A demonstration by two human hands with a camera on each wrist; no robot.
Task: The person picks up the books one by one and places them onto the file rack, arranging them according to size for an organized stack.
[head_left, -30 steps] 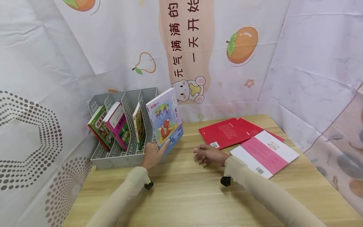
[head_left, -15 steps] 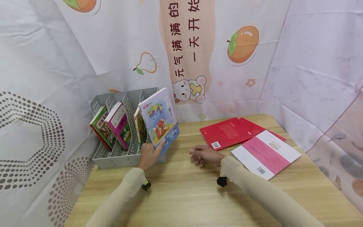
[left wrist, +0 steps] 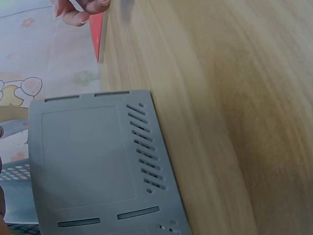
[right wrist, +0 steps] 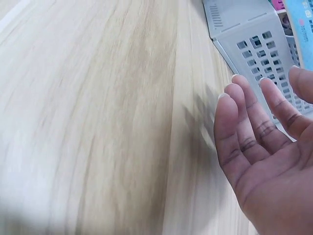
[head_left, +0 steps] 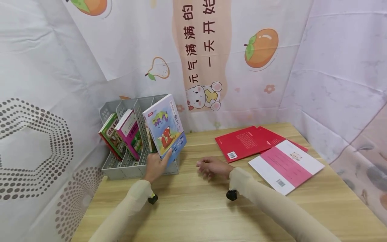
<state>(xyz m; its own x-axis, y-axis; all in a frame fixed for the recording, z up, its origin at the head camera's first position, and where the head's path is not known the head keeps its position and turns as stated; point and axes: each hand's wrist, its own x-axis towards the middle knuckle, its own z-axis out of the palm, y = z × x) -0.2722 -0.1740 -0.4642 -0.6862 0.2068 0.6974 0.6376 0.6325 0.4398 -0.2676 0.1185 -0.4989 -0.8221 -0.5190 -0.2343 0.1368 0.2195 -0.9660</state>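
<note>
A: What does your left hand (head_left: 156, 165) have?

B: Your left fingers grasp the blue book (head_left: 164, 126) near its lower corner, your thumb lying on the front cover.

A: Where is that book, going by the grey rack (head_left: 130, 171)?

B: Tilted at the rack's right end, hiding part of its right-hand compartments. Whether it touches the rack, you can't tell.

A: And your right hand (head_left: 213, 167)?

B: To the right of the rack, by the surface (head_left: 193, 211). Its fingers are released, loosely bent, and hold nothing.

A: What else do you have around the rack?

B: A green book (head_left: 113, 136) leans in its leftmost compartment, a purple book (head_left: 131, 136) in the next. Well to the rack's right lie two red books (head_left: 242, 143), with a pink-and-white book (head_left: 288, 168) overlapping one of them.
</note>
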